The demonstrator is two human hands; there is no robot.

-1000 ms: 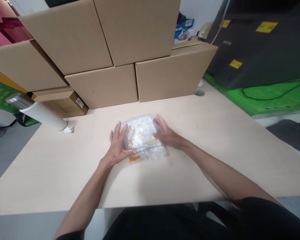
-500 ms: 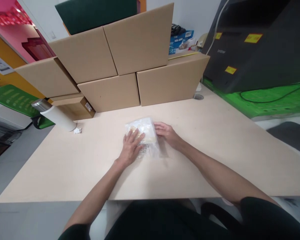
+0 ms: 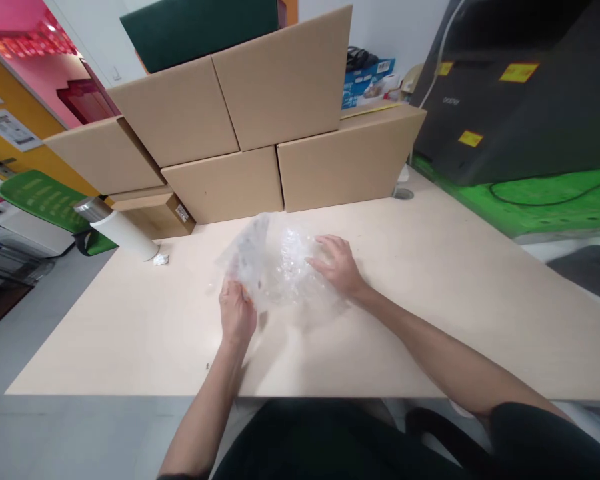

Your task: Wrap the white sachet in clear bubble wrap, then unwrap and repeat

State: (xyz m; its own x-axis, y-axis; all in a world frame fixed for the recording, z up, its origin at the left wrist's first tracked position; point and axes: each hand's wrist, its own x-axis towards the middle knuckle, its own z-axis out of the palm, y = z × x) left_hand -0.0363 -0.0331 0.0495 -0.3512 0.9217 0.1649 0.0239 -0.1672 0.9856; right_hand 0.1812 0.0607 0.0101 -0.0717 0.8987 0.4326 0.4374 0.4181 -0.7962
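Note:
Clear, crinkled plastic (image 3: 291,260) is spread over the middle of the table. To its left a translucent plastic bag (image 3: 250,247) stands up at a tilt, its lower edge pinched in my left hand (image 3: 237,313). Whether the two are one piece, I cannot tell. My right hand (image 3: 341,268) rests at the right edge of the crinkled plastic, thumb and fingers apart, touching it. Some reddish marks show faintly through the bag just above my left fingers; motion blurs them.
Stacked cardboard boxes (image 3: 220,183) line the back of the pale table (image 3: 430,320). At the left stand a white bottle (image 3: 125,233) with a steel cap and a crumpled white scrap (image 3: 161,259). A tiny bit (image 3: 207,365) lies near the front edge. A large dark machine (image 3: 515,100) is at right.
My left hand has gone from lying flat on the packet to gripping the bag, further left and raised. The plastic is spread wider, and the pale contents seen before no longer show. My right hand has shifted slightly.

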